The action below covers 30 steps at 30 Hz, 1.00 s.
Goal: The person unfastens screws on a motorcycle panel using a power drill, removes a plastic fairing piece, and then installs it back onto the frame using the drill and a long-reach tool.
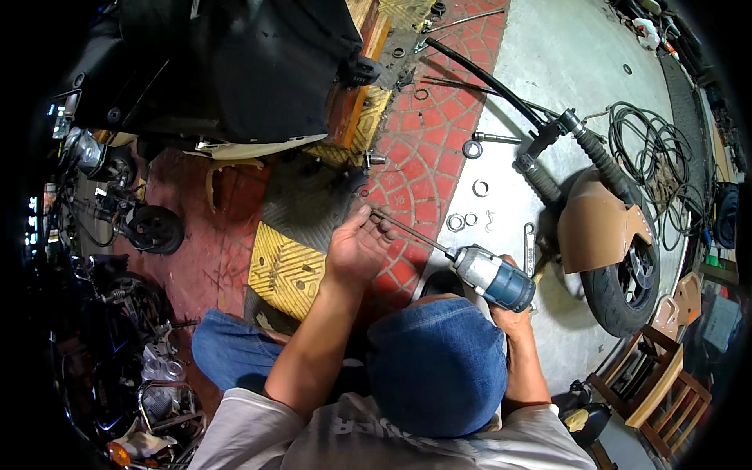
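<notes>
My left hand is turned palm up, its fingers curled at the far end of a long thin metal bit. The bit runs to a blue and silver power driver, gripped by my right hand, which is partly hidden behind the tool. My jeans-covered knee is below the driver. Just past my left fingertips lies a small dark ring. Loose metal rings and a combination wrench lie on the pale floor to the right.
A front fork with brown fender and tyre lies at right, near coiled hoses and wooden pieces. Black vehicle bodywork overhangs the upper left. Motorcycle parts line the left. Yellow and grey mats cover part of the red paving.
</notes>
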### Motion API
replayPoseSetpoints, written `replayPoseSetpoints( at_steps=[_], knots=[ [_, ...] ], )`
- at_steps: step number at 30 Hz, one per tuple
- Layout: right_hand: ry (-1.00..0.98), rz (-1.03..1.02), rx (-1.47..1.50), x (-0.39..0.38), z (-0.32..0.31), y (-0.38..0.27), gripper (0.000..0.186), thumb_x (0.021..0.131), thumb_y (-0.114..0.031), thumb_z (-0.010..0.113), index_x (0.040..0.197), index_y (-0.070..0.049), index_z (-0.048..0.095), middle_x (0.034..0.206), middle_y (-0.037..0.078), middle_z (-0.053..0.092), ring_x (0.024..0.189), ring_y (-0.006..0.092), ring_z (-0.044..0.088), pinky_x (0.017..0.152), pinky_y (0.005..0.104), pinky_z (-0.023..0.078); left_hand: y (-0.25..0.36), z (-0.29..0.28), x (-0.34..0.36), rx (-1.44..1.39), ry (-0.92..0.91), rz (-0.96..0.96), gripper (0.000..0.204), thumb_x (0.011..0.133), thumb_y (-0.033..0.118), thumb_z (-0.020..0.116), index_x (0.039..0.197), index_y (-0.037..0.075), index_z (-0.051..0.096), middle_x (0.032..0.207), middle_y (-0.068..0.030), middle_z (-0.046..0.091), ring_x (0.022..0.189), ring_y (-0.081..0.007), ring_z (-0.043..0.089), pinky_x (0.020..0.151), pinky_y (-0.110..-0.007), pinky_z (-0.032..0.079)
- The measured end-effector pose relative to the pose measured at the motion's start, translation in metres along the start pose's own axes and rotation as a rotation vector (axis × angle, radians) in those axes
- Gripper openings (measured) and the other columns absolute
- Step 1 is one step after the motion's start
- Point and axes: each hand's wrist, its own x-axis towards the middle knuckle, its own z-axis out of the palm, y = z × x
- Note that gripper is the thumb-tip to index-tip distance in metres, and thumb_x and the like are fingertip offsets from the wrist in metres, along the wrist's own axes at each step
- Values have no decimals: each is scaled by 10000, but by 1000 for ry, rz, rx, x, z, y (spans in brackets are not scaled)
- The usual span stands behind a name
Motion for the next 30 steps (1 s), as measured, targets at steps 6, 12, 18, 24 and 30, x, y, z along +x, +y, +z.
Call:
replayPoseSetpoints(
  at_steps=[6,12,18,24,30],
  knots=[
    [-61,-43,2,6,1,-2,270,713,-77,674,966,14,663,929,150,637,857,330,619,810,395,498,1,0,-3,13,74,21,219,1089,220,477,1125,51,609,994,-70,679,870,-184,631,810,-357,524],
    [-72,-61,-23,3,-1,-2,293,717,-73,716,993,18,675,944,168,663,879,345,646,830,408,515,0,7,-5,9,67,-14,170,1074,219,531,1068,76,622,963,-54,685,844,-178,639,789,-350,535],
    [-71,-58,18,3,0,-13,297,742,-98,710,1012,21,678,934,167,659,866,327,646,818,405,512,0,6,-3,54,71,20,168,1072,214,542,1070,73,634,913,-55,692,794,-190,661,768,-369,570],
    [-70,27,89,3,0,-13,395,795,-127,744,1151,25,664,1030,131,679,958,246,663,886,367,522,13,-3,2,191,-6,-50,150,1055,203,575,1051,72,648,928,-82,714,827,-219,690,775,-385,584],
    [99,111,189,1,10,-8,480,796,-65,783,1241,10,617,1289,143,648,1151,224,624,1024,359,487,11,-1,12,201,82,-52,151,1019,239,652,1027,89,657,931,-82,719,838,-218,686,790,-398,583]
  ],
)
